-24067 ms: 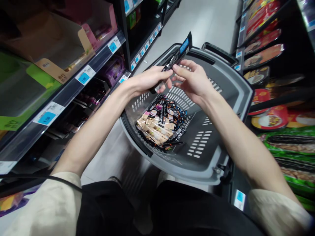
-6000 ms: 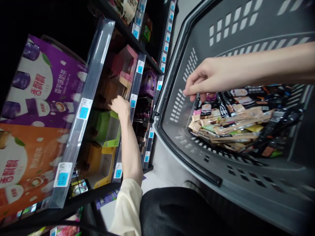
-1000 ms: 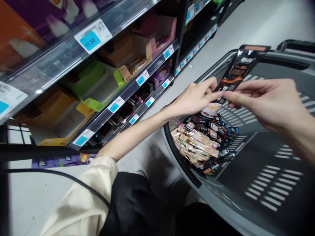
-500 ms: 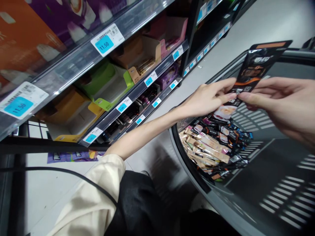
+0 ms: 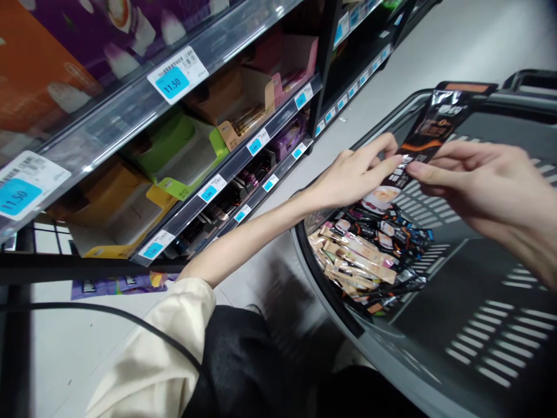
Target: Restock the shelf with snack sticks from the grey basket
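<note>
A long black drink sachet (image 5: 435,125), with orange accents and a printed cup near its lower end, is held slantwise over the shopping basket (image 5: 319,277). My right hand (image 5: 478,180) grips its right edge, thumb on top and fingers behind. At the opposite edge, my left hand (image 5: 363,171) pinches it between thumb and fingers, the fingertips partly hidden. A second black packet edge with an orange strip shows behind its top end. Below lie several beige stick sachets (image 5: 361,258) and dark sachets (image 5: 387,232), piled at the basket's near-left end.
To the left stands a shelf rack with price tags (image 5: 178,75) along its edges. It holds a green display box (image 5: 187,151), a yellow one (image 5: 122,209) and a brown one (image 5: 243,104). Purple packets (image 5: 117,284) show below the rack. A black cable (image 5: 130,316) crosses the lower left.
Both hands and the sachet appear slightly further left and the sachet's top is lower. The whole view has shifted a little, with shelf and basket moving left. Both hands keep their hold.
</note>
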`<state>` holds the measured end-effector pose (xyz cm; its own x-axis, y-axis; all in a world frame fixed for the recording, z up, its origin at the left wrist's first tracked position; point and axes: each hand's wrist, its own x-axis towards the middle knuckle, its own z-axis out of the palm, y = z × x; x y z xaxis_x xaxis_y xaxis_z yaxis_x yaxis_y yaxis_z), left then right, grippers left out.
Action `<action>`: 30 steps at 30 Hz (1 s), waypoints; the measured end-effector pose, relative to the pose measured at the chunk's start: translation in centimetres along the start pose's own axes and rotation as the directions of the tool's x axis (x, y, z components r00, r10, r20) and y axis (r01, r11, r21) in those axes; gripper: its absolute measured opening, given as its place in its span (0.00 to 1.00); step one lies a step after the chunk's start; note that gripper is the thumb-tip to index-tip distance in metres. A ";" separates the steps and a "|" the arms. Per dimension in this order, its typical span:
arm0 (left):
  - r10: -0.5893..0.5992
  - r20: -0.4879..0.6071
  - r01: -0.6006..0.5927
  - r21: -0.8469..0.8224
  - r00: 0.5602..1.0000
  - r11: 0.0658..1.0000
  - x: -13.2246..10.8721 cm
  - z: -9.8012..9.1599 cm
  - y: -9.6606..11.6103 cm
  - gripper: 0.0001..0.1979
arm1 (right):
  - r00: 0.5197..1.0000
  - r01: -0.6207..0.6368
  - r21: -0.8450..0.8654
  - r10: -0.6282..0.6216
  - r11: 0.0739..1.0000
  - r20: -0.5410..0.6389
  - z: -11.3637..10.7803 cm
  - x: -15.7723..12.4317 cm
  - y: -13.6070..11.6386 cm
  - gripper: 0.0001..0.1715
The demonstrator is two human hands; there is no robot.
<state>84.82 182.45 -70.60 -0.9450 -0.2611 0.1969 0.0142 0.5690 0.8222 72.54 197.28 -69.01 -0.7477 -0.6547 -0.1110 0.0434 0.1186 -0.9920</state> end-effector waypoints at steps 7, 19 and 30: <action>0.001 0.020 -0.001 -0.031 1.000 1.000 0.1 -0.1 -0.2 0.22 | 1.000 0.012 0.020 -0.011 1.000 -0.010 0.2 0.0 0.2 0.36; 0.024 -0.147 -0.048 -0.164 0.989 0.985 0.4 0.6 -1.5 0.29 | 0.993 0.062 0.149 -0.075 0.987 0.086 0.3 0.3 1.2 0.41; 0.111 0.114 -0.110 -0.011 0.987 0.994 -0.3 -0.3 -0.4 0.26 | 0.978 0.207 0.065 -0.208 0.976 0.012 0.9 0.1 2.1 0.36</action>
<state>85.21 182.05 -70.85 -0.9686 -0.1057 0.2249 0.1221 0.5855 0.8014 73.18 196.82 -71.16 -0.7320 -0.6743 0.0972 -0.0691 -0.0684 -0.9953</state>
